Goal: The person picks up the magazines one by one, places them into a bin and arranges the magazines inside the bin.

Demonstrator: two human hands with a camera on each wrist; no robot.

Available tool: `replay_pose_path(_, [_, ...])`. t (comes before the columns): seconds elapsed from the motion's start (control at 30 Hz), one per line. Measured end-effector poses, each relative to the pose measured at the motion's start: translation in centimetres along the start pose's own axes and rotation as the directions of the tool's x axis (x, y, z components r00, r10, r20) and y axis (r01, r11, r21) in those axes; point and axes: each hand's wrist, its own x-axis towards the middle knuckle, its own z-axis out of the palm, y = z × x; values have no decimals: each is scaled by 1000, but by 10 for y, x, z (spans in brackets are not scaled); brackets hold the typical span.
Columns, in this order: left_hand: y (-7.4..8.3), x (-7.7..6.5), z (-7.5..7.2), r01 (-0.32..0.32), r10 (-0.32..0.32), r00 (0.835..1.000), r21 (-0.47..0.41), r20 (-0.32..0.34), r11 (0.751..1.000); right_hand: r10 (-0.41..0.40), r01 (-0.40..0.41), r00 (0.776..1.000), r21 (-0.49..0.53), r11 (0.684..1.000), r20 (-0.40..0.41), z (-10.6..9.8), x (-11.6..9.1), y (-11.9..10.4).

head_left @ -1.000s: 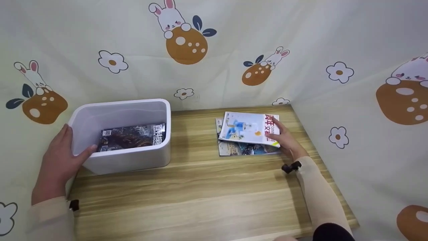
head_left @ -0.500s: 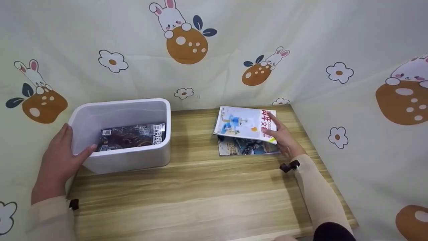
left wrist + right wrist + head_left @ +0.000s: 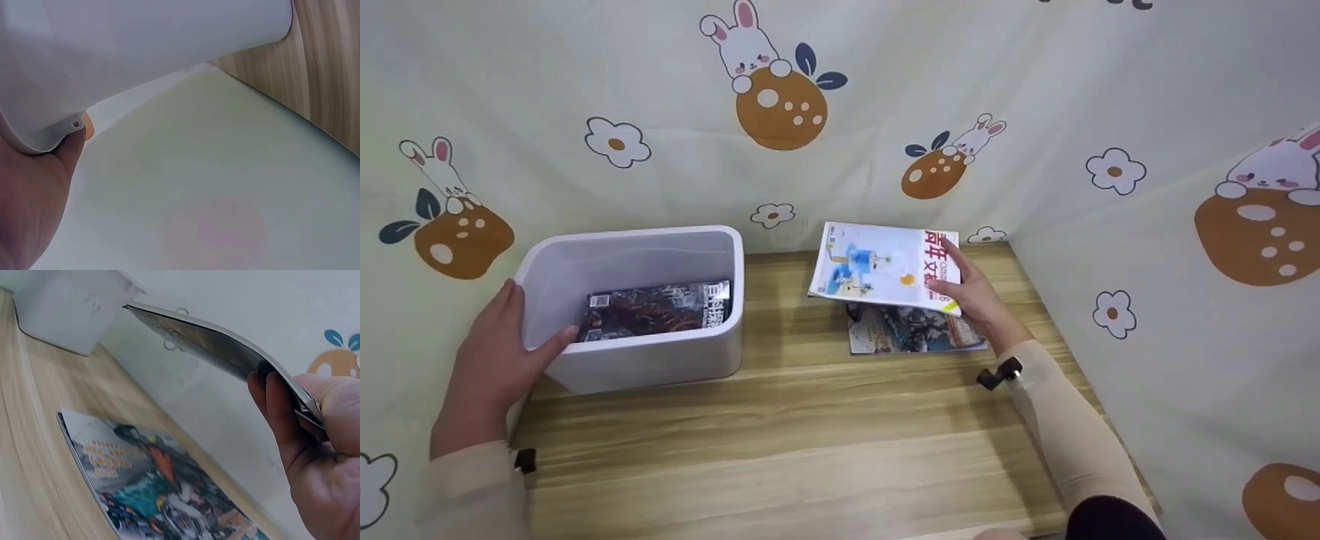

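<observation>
My right hand (image 3: 979, 300) pinches a white magazine (image 3: 877, 266) with a blue island picture and red title by its right edge. In the right wrist view the magazine (image 3: 225, 340) is raised above the table, thumb on top and fingers beneath. Under it a darker, colourful magazine (image 3: 915, 330) lies flat on the table. At the left, my left hand (image 3: 502, 352) grips the rim of a white plastic bin (image 3: 649, 364), thumb over the front edge. Another dark magazine (image 3: 656, 309) lies inside the bin.
The wood-grain table (image 3: 780, 450) runs up to pale curtains (image 3: 675, 187) printed with rabbits and flowers at the back and both sides. Black camera mounts (image 3: 997, 373) sit on both wrists.
My right hand has lifted the white magazine off the dark one and carried it left and up, uncovering more of the lower magazine. The left hand and bin have stayed in place.
</observation>
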Motion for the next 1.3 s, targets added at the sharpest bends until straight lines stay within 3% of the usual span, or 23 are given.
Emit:
replay_pose_path(0.7, [3,0,-3,-37,37,999,-5,-25,999,-78,76,993,22,997,91,54,5,-25])
replay_pose_path(0.9, [3,-1,-3,-34,34,999,-3,-25,999,-77,68,990,78,995,121,72,10,-37])
replay_pose_path(1.3, [0,-1,0,-13,13,1000,6,-12,1000,-86,76,983,70,995,162,113,16,-49])
